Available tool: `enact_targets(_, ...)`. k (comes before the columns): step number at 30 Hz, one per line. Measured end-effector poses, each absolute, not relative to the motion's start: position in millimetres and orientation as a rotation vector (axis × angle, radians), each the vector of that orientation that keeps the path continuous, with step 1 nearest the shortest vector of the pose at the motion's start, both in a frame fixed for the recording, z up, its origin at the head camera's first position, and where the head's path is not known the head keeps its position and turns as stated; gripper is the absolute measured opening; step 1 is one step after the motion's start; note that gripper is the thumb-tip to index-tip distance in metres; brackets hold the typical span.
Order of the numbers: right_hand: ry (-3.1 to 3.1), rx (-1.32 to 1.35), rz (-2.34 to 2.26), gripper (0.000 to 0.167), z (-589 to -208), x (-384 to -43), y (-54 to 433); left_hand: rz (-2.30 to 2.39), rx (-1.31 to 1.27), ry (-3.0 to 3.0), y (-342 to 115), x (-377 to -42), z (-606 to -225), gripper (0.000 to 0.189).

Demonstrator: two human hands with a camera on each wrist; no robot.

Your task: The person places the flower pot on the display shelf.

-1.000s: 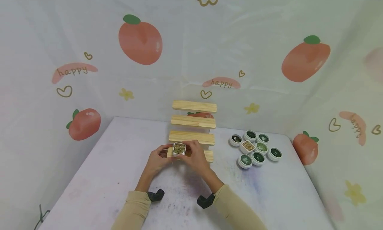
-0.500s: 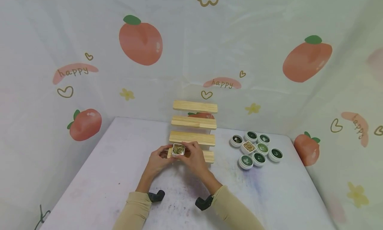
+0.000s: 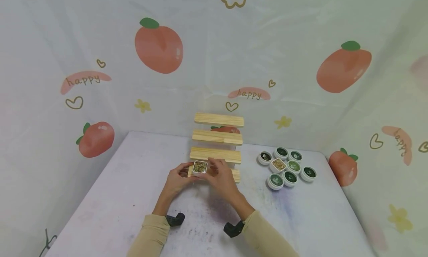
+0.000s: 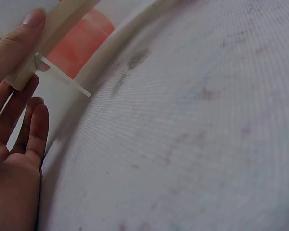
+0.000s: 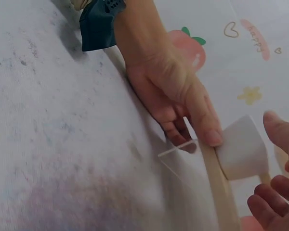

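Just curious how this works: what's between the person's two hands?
A square white cup on the lowest wooden slat sits between the left hand and right hand; the head view shows it.

a white table (image 3: 150, 153), smudged faintly with purple and blue, carries a stepped rack (image 3: 215, 154) of four pale wooden planks. on its lowest plank (image 3: 234, 175), left of the middle, stands a square white pot (image 3: 200, 167). seven round pots (image 3: 289, 178) and another square one (image 3: 278, 165) cluster on the tabletop, right of the rack.
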State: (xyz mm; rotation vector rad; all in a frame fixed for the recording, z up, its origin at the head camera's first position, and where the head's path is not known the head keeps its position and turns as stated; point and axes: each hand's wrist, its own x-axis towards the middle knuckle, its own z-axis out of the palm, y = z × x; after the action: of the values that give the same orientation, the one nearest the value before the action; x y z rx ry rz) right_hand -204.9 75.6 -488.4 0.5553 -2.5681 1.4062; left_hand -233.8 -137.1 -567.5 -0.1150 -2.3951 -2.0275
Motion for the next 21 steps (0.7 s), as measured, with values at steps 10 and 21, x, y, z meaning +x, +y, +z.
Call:
enact_targets(10,-2.557,0.459,1.424,0.065,-478.0,-200.9,110.7,-2.028,-0.107,-2.401,-135.6,-233.9,-568.0,0.066)
enact_targets(21,-2.485,0.378,1.268,0.064,-470.3,-196.3,153.0,-2.048,-0.082,-2.418,-135.5,-232.2,-564.6,0.068)
